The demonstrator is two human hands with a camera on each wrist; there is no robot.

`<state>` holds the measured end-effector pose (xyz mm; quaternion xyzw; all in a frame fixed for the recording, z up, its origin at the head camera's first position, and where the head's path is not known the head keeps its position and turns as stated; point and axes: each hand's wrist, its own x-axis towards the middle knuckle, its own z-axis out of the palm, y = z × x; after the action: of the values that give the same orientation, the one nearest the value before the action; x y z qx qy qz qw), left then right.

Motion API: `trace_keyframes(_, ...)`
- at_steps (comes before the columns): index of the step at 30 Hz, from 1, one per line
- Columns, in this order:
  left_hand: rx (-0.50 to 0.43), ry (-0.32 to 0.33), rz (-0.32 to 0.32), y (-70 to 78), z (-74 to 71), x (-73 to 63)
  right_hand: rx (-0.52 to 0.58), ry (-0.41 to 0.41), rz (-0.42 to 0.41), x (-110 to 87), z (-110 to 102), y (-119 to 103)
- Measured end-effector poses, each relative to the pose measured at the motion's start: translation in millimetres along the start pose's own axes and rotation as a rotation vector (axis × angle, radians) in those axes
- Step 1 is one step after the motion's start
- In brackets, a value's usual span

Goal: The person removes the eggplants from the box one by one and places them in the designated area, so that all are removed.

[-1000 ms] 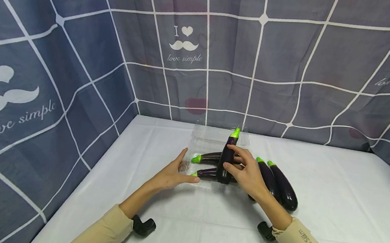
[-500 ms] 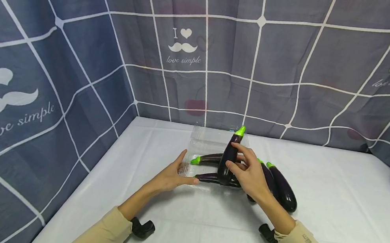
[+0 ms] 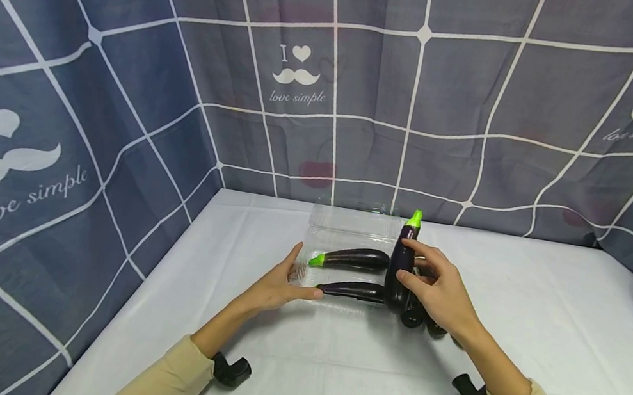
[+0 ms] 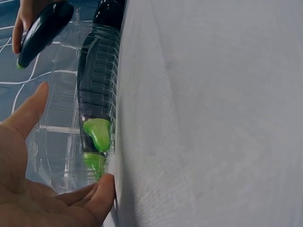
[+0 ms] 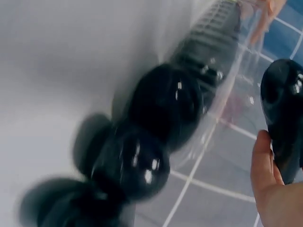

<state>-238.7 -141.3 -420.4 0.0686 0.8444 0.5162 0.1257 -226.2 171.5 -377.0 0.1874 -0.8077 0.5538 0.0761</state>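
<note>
My right hand pinches a dark purple eggplant with a green stem end. It is tilted, stem pointing away, over the right end of a clear plastic clamshell box. Inside the box two eggplants lie sideways, a far one and a near one, stems to the left. My left hand rests against the box's left end, thumb and fingers spread across it. In the left wrist view both green stems show through the plastic. Beyond the box's right end, more eggplants are partly hidden by my right hand.
The box's lid stands folded back near the curtain, a grey one with white lines. White cloth covers the table. In the right wrist view several rounded eggplant ends line up beside the box. Black devices sit at both wrists.
My right hand has carried its eggplant to the right, uncovering the two in the box and covering more of those on the table. My left hand stays at the box's end.
</note>
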Motion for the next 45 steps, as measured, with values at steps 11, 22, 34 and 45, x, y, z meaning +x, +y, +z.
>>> trace_keyframes(11,0.008,0.009,-0.005,-0.2,-2.2,-1.6,-0.204,-0.045,0.05,-19.2,-50.5,-4.5)
trace_keyframes(22,0.002,0.01,-0.002,0.2,-2.2,-0.8,-0.372,-0.032,0.046,-33.0,-99.5,26.5)
trace_keyframes(34,-0.002,0.0,0.004,-1.6,2.0,-0.1,-0.466,-0.084,0.159,-46.6,-124.8,64.0)
trace_keyframes(45,0.008,0.002,0.003,0.2,1.8,-0.3,-0.459,-0.152,0.207,-47.7,-121.4,77.5)
